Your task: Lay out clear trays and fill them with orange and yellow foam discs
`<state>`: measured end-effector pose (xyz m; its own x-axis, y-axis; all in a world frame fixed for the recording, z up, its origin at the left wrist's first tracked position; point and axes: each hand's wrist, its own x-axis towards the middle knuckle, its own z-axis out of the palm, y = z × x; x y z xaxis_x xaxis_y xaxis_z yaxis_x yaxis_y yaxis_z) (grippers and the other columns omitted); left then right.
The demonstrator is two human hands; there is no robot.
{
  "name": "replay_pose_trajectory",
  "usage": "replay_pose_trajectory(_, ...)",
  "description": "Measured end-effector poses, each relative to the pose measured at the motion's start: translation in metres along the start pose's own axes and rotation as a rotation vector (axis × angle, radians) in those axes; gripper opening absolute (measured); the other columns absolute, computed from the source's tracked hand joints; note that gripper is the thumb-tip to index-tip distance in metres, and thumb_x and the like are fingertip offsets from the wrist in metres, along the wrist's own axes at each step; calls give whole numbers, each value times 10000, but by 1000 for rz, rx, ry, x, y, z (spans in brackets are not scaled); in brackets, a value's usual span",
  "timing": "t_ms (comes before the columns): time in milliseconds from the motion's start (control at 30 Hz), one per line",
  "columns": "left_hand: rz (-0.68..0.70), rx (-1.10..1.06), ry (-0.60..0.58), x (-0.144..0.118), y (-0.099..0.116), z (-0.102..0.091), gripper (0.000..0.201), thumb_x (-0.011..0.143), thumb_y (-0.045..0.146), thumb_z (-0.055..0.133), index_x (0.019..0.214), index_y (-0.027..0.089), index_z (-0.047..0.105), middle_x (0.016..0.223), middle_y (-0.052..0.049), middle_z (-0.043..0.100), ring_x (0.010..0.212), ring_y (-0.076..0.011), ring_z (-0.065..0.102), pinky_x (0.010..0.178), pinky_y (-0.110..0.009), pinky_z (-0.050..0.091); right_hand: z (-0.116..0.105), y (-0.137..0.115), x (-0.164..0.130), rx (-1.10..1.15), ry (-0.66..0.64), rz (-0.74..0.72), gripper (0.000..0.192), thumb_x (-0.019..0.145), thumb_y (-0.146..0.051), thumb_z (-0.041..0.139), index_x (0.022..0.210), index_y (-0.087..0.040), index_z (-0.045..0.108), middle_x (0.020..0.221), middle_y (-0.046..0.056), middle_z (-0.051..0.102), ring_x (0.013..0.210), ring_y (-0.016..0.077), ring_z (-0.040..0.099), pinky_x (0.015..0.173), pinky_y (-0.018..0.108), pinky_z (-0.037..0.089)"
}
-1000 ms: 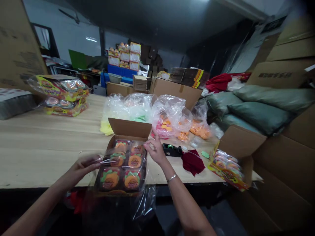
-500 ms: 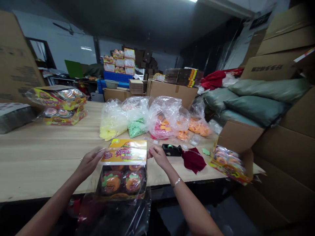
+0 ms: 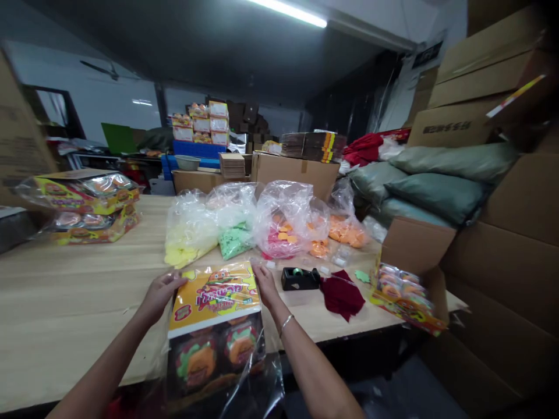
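Note:
A yellow-headed display box (image 3: 218, 294) of burger-shaped toys stands upright at the near table edge, with clear plastic bag film (image 3: 262, 378) around it and hanging loose below. Several burger toys (image 3: 195, 362) show in its dark lower part. My left hand (image 3: 162, 294) pinches the upper left corner of the box and film. On the other side, my right hand (image 3: 265, 283) grips the upper right edge; its fingertips are partly hidden behind it. A black tape dispenser (image 3: 300, 279) and a dark red cloth (image 3: 343, 295) lie right of my right hand.
Plastic bags of yellow (image 3: 186, 253), green (image 3: 236, 240), pink (image 3: 279, 241) and orange pieces (image 3: 347, 231) line the table's back. An open carton of burger toys (image 3: 408, 294) is at right. Two bagged display boxes (image 3: 89, 201) are stacked left. Large cartons (image 3: 489, 233) and green sacks (image 3: 437, 189) flank the right.
The display box has come nearer and tilted, so its yellow header faces me more fully. Both hands stay on its upper edges. My view has shifted slightly.

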<state>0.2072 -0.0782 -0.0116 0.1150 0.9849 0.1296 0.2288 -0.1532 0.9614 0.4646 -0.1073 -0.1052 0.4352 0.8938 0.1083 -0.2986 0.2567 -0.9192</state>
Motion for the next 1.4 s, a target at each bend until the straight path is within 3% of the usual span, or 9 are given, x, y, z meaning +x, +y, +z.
replay_pose_trajectory(133, 2, 37, 36, -15, 3, 1, 452, 491, 550, 700, 511, 202, 412, 484, 51, 415, 499, -101, 369, 458, -212, 312, -1, 3, -14, 15, 31, 38, 444, 644, -609, 726, 709, -202, 561, 654, -33, 572, 646, 143, 515, 605, 247, 407)
replay_pose_trajectory(333, -49, 11, 122, -15, -2, 14, 406, 516, 537, 652, 569, 213, 414, 480, 45, 448, 481, -108, 400, 429, -207, 306, -42, 26, -109, 47, 19, 123, 396, 777, -593, 677, 822, -209, 592, 734, -24, 576, 697, 151, 532, 645, 247, 416)
replay_pose_trajectory(533, -86, -7, 80, -21, -9, 10, 446, 529, 538, 689, 606, 212, 394, 496, 57, 443, 483, -103, 407, 422, -199, 321, -65, 23, -170, -68, 34, 164, 512, 705, -667, 725, 698, -205, 503, 605, -64, 399, 573, 103, 342, 540, 216, 289)
replay_pose_trajectory(800, -25, -9, -111, -20, -17, -3, 537, 571, 592, 743, 600, 205, 371, 511, 68, 399, 497, -89, 351, 443, -196, 298, -80, 34, -213, 95, -64, 315, 461, 729, -654, 711, 817, -236, 537, 684, -36, 466, 566, 115, 384, 540, 233, 303)
replay_pose_trajectory(933, -103, -44, -179, -24, -12, 1, 575, 548, 603, 771, 631, 217, 353, 515, 73, 407, 476, -98, 371, 434, -208, 302, -92, 24, -224, -103, -201, 293, 443, 724, -606, 743, 748, -218, 531, 686, -36, 439, 617, 123, 394, 588, 239, 308)
replay_pose_trajectory(1100, -170, -97, -177, -31, -8, 16, 529, 569, 540, 777, 678, 224, 367, 522, 87, 409, 456, -98, 386, 425, -207, 310, -91, 13, -231, -356, -359, 119, 401, 879, -564, 591, 722, -202, 518, 845, 23, 506, 823, 172, 483, 763, 279, 377)
replay_pose_trajectory(1233, -226, -148, -128, -31, -10, 22, 565, 497, 531, 801, 675, 225, 361, 495, 96, 408, 427, -94, 378, 406, -208, 303, -88, 30, -239, -367, -231, 147, 434, 881, -639, 531, 759, -224, 518, 840, 30, 533, 822, 186, 500, 780, 292, 408)
replay_pose_trajectory(1300, -220, -154, -81, -32, -10, 22, 564, 483, 538, 804, 669, 223, 374, 495, 91, 422, 431, -96, 390, 413, -211, 320, -88, 36, -241, -267, -151, 246, 467, 823, -696, 569, 771, -234, 527, 800, 18, 546, 784, 188, 522, 743, 297, 435)
replay_pose_trajectory(1400, -193, -136, -33, -34, -8, 20, 552, 470, 572, 795, 644, 220, 407, 504, 68, 467, 460, -123, 450, 430, -230, 372, -85, 34, -239, -208, -189, 437, 368, 817, -617, 641, 878, -256, 605, 902, 27, 620, 810, 204, 594, 694, 321, 485)
